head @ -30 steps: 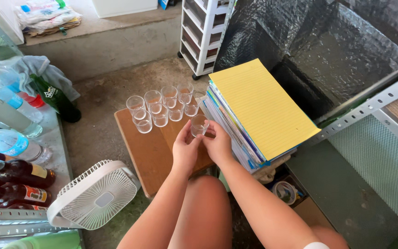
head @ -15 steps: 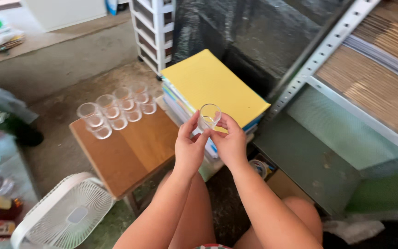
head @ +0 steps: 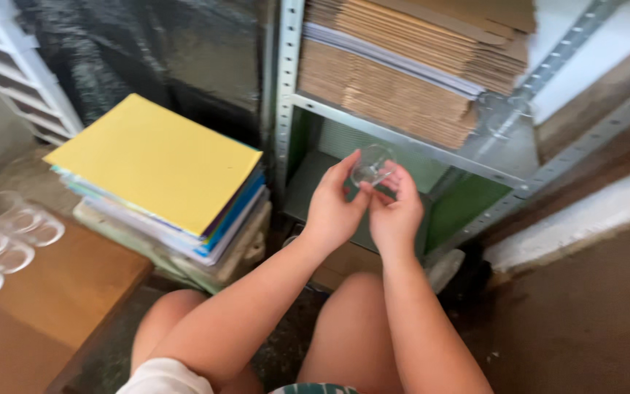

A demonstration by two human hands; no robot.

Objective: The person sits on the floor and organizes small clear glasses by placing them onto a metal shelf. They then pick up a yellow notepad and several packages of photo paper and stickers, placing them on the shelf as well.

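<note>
Glasses on the surface (head: 74, 284): a cluster of clear glasses (head: 1, 233) stands well left of the shelf post (head: 286, 95).
Paper stack (head: 158, 164): yellow-topped, just left of that post.
Left hand (head: 333, 211): you pinch the small clear glass (head: 372, 166) right of the post, before the cardboard (head: 402, 73).
Right hand (head: 397, 215): fingertips grasp its rim; support the base and grip lightly.

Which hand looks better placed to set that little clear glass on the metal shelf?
Probably the right hand: it sits nearer the metal shelf and its fingers already hold the small glass. The left hand also holds it, from the side away from the shelf.
</note>
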